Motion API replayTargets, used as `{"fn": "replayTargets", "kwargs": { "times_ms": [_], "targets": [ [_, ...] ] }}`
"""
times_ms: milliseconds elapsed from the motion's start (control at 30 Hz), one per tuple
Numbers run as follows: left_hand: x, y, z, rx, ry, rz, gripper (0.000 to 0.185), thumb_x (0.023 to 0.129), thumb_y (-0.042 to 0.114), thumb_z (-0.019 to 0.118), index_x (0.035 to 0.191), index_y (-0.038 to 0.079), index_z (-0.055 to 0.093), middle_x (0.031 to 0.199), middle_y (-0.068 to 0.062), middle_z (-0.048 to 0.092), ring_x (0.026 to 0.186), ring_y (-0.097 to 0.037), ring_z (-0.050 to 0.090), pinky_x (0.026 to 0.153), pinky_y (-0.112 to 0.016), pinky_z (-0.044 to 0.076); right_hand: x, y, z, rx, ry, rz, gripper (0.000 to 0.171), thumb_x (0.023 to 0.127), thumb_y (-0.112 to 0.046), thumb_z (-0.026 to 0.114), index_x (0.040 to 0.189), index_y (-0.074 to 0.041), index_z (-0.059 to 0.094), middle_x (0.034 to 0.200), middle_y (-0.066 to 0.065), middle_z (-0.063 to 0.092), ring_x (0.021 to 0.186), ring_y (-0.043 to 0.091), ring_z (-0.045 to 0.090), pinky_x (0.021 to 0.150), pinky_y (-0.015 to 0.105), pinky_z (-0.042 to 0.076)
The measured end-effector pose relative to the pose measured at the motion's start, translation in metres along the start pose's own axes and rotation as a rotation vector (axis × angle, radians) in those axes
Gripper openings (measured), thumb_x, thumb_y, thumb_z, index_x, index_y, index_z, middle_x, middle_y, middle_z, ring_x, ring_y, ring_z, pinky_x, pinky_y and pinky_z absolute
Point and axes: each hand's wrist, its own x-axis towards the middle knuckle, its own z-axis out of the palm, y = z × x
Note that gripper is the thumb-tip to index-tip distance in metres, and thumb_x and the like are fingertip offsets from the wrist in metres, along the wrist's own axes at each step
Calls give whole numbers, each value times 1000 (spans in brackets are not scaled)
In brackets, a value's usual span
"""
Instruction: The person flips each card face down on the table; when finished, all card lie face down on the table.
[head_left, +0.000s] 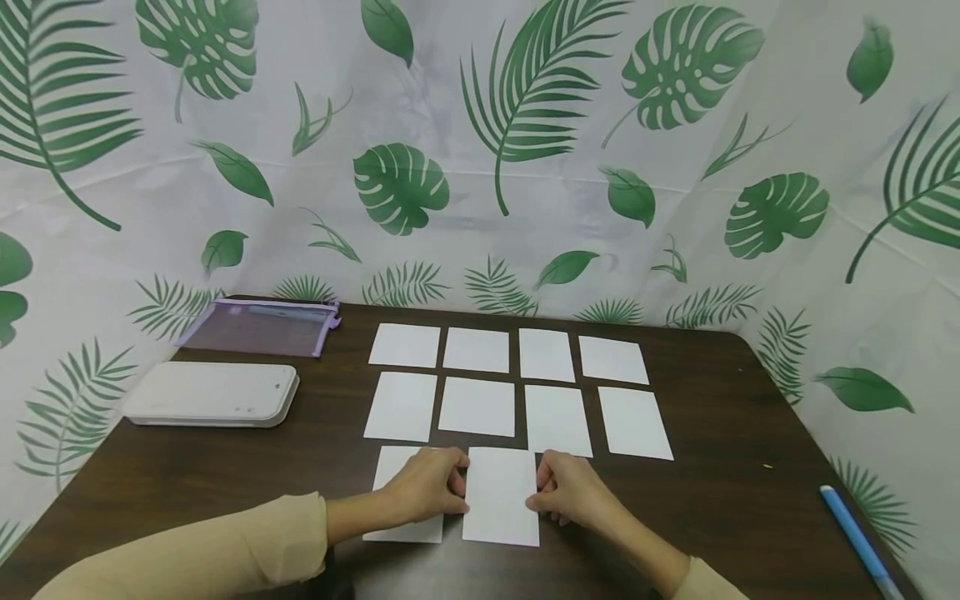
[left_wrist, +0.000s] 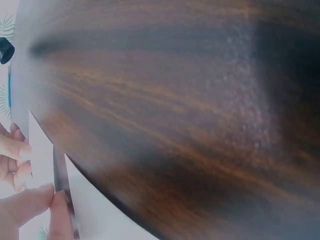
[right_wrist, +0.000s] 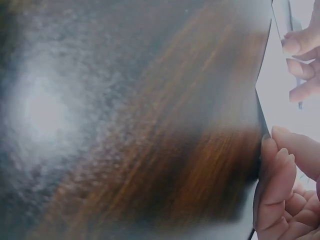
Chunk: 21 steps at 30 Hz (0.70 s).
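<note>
Both forearms reach in low over the worktop (head_left: 712, 500) — left hand (head_left: 427, 487) and right hand (head_left: 570, 492) face each other. Each grip pinches a side edge of the card (head_left: 501, 496), lying flat in the near row.

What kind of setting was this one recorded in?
Probably a makeshift recording booth, not a lived-in room: a dark wooden table enclosed by a leaf-print curtain, with white cards laid in rows.

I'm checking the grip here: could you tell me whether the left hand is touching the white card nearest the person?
Touching. In the head view the left hand has its fingertips on the left edge of the white card, with no gap between them.
</note>
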Motion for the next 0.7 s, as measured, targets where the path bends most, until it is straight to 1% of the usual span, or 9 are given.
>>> {"fn": "replayTargets", "kwargs": {
  "times_ms": [267, 700],
  "targets": [
    [3, 1, -1, 2, -22, 23, 45, 68, -1, 80, 106, -13, 59, 66, 2, 64, 58, 0, 50, 54, -16, 44, 3, -2, -2, -57, -9, -25, 23, 71, -1, 73, 72, -5, 51, 55, -2, 54, 41, 7, 51, 38, 23, 46],
    [4, 0, -2, 11, -38, 33, 42, 69, 0, 79, 105, -12, 60, 67, 1, 67, 59, 0, 53, 59, -18, 46, 1, -4, -1, -42, -41, -1, 23, 73, -3, 75, 73, -5, 52, 56, -1, 56, 42, 8, 52, 39, 24, 47]
  ]
}}
